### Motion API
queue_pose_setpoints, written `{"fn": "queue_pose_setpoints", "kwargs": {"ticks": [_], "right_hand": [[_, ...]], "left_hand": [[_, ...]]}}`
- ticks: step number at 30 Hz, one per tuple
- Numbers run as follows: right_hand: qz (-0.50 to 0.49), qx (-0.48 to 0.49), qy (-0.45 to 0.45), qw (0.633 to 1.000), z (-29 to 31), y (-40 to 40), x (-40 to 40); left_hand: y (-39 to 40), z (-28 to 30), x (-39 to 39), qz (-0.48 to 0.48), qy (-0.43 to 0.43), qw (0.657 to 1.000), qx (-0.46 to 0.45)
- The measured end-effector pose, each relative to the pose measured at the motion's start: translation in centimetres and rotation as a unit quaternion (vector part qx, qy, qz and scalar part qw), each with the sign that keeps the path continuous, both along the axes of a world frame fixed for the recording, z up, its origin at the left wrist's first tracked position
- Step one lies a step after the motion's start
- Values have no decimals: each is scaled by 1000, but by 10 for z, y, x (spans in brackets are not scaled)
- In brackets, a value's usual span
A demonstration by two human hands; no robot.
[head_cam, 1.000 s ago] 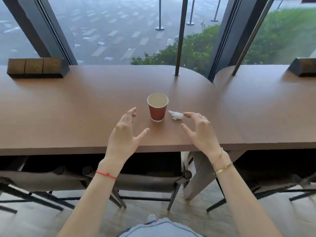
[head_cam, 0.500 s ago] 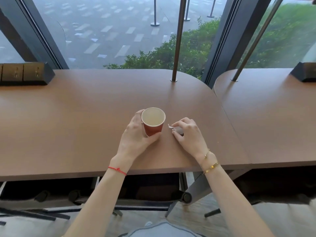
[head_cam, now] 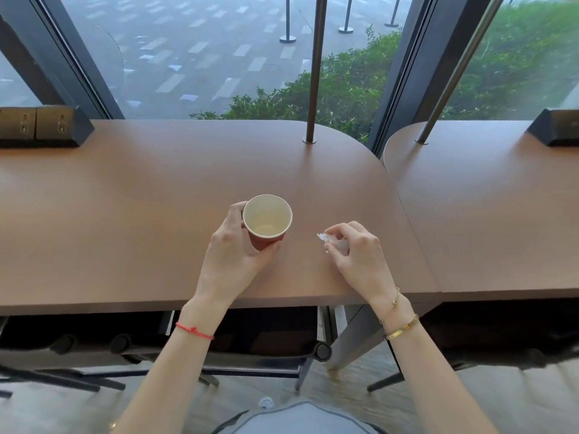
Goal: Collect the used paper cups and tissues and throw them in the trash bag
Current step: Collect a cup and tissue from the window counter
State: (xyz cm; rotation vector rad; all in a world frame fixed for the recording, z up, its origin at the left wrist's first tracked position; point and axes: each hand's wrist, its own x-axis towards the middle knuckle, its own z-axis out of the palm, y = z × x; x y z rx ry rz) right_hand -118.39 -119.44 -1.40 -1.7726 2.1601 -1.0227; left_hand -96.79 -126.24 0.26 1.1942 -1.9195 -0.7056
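A red paper cup (head_cam: pixel 267 219) with a pale inside stands upright above the middle of the brown counter (head_cam: pixel 141 198). My left hand (head_cam: pixel 233 252) is wrapped around its left side and base. A small crumpled white tissue (head_cam: pixel 327 241) pokes out from the fingertips of my right hand (head_cam: pixel 357 252), which pinches it just right of the cup, over the counter. No trash bag is in view.
A thin metal post (head_cam: pixel 315 70) rises from the counter behind the cup, and a second post (head_cam: pixel 451 76) from the neighbouring counter (head_cam: pixel 501 214) at the right. Dark socket boxes sit at the far left (head_cam: pixel 40 126) and far right (head_cam: pixel 557 126). Chairs (head_cam: pixel 250 349) stand under the counter.
Both hands reached forward from open. The left one closed around the cup, the right one closed on the tissue and has drawn it slightly right, away from the cup.
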Motion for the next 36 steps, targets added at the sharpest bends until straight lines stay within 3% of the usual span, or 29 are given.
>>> {"fn": "queue_pose_setpoints", "kwargs": {"ticks": [11, 20, 29, 36], "right_hand": [[-43, -3, -17, 999, 1, 102, -1], [-186, 11, -23, 982, -15, 196, 38], [-350, 27, -58, 935, -39, 313, 149], [-490, 30, -80, 867, -54, 400, 240]], "left_hand": [[76, -10, 15, -63, 7, 998, 17], [118, -23, 31, -181, -14, 983, 13], [161, -42, 77, -343, -45, 938, 34], [207, -53, 101, -468, -71, 880, 40]]}}
